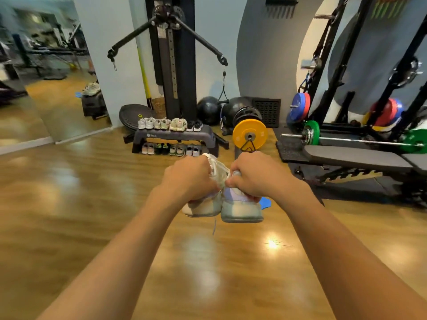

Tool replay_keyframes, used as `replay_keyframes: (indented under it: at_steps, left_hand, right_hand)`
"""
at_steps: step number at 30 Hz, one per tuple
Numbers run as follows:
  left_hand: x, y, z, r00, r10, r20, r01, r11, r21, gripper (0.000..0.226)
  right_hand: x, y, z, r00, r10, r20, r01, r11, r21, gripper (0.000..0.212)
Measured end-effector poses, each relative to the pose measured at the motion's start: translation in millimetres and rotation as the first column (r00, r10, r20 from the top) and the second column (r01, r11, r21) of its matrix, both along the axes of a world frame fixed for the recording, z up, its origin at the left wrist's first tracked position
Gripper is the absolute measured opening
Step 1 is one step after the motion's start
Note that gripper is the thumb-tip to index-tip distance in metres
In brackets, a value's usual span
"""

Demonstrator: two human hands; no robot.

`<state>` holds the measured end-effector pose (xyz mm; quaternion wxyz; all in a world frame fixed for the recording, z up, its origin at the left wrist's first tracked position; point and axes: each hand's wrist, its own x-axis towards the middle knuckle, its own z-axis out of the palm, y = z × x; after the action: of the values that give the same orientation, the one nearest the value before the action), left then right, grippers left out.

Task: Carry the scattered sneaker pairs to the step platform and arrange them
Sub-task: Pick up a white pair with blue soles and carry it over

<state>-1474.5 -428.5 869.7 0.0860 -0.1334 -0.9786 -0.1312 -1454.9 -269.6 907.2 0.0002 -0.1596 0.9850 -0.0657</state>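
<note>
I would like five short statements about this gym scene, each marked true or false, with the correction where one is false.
1. The left hand grips a pale sneaker. True.
2. The right hand holds nothing. False: it grips a second sneaker, held beside the first.
3. The step platform already bears a row of sneakers on top. True.
4. Nothing stands under the platform. False: a lower row of sneakers stands on the floor beneath it.
5. The weight plate nearest the platform is red. False: it is yellow.
</note>
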Motion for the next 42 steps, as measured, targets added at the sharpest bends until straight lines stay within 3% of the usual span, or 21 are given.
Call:
replay_keyframes:
  at_steps: [17, 22, 31, 35, 39, 42]
  left_hand:
    - [-384, -149, -77, 0.927, 0.332, 0.172, -0.345, 0.937, 0.055, 0.042]
    - [-501, -220, -110, 0.904, 0.346, 0.252, -0.372, 0.926, 0.066, 0.025]
    - [-696, -331, -129, 0.845, 0.340, 0.413, -0.391, 0.919, 0.045, 0.035]
    - [-779, -385, -143, 0.822, 0.369, 0.434, -0.417, 0.909, 0.017, 0.034]
    - [-865, -444, -156, 0.801, 0.411, 0.435, -0.451, 0.893, -0.014, 0.022]
    - [-923, -491, -164, 0.790, 0.447, 0.419, -0.481, 0.876, -0.028, 0.023]
  right_hand:
    - [-432, -148, -85, 0.965, 0.217, 0.149, -0.207, 0.975, -0.081, 0.019]
    - [-545, -213, -110, 0.960, 0.201, 0.193, -0.185, 0.978, -0.100, 0.020]
    - [-740, -327, -136, 0.946, 0.168, 0.277, -0.139, 0.983, -0.124, 0.016]
    - [-834, -384, -154, 0.937, 0.187, 0.294, -0.157, 0.980, -0.124, 0.025]
    - [-927, -448, -167, 0.924, 0.222, 0.312, -0.188, 0.973, -0.135, 0.016]
    - [-990, -498, -180, 0.918, 0.228, 0.323, -0.189, 0.971, -0.148, 0.027]
